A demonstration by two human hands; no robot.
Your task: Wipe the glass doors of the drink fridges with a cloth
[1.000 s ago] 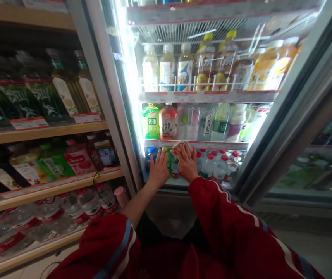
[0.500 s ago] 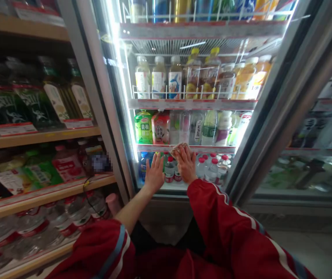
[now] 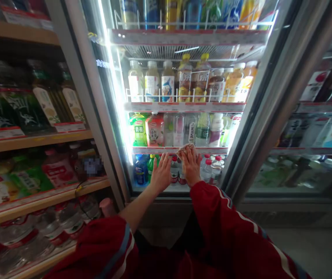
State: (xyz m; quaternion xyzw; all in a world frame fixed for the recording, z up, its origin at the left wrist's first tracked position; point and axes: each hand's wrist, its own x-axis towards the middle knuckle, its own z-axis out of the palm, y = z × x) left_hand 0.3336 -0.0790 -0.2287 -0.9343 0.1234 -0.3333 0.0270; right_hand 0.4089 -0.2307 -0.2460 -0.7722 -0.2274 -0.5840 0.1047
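Observation:
Both my hands reach into the bottom shelf of an open, lit drinks fridge. My left hand (image 3: 160,175) is open, fingers stretched out, in front of a green bottle (image 3: 151,164) and a red-capped water bottle (image 3: 174,170). My right hand (image 3: 190,166) presses a crumpled light cloth (image 3: 184,148) against the front rail of the shelf (image 3: 154,150) above; its fingers lie over the cloth. More red-capped water bottles (image 3: 209,169) stand to the right of it. A blue bottle (image 3: 140,170) stands at the shelf's left end.
The open glass fridge door (image 3: 273,97) slants away on the right. Upper fridge shelves (image 3: 183,107) carry rows of juice and tea bottles. Wooden store shelves (image 3: 35,139) with bottles and packs run along the left. A pink cap (image 3: 106,204) sits low by the fridge frame.
The camera view has tilted up and shifted a little; both hands stay at the bottom shelf, the right one moving slightly right along the rail with the cloth.

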